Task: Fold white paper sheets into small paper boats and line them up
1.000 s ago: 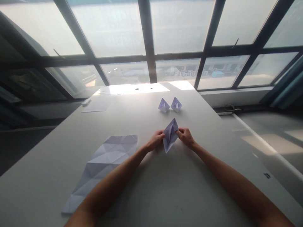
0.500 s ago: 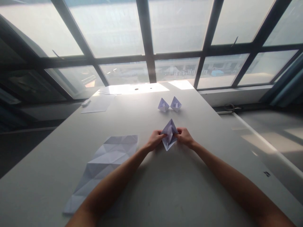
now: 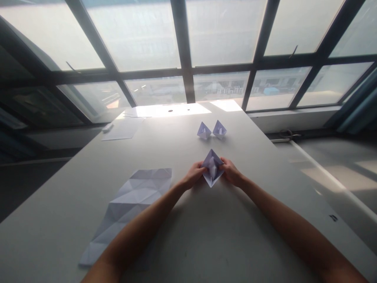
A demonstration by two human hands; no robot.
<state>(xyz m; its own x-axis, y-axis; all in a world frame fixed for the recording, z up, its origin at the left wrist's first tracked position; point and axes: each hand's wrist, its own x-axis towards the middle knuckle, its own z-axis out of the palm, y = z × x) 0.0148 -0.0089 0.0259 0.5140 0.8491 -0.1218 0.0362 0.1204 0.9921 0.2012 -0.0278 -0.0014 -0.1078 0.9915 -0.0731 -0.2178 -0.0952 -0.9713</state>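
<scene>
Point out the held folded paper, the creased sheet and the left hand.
Held folded paper [image 3: 213,168]: head view, on its raised centre.
Creased sheet [image 3: 127,207]: head view, near its visible middle.
Left hand [image 3: 194,174]: head view, on its middle.

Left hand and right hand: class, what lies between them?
A paper boat lies between the left hand and the right hand, held by both, as the head view shows.

From afar, I watched the left hand and right hand pinch a paper boat, two other boats beyond.
</scene>
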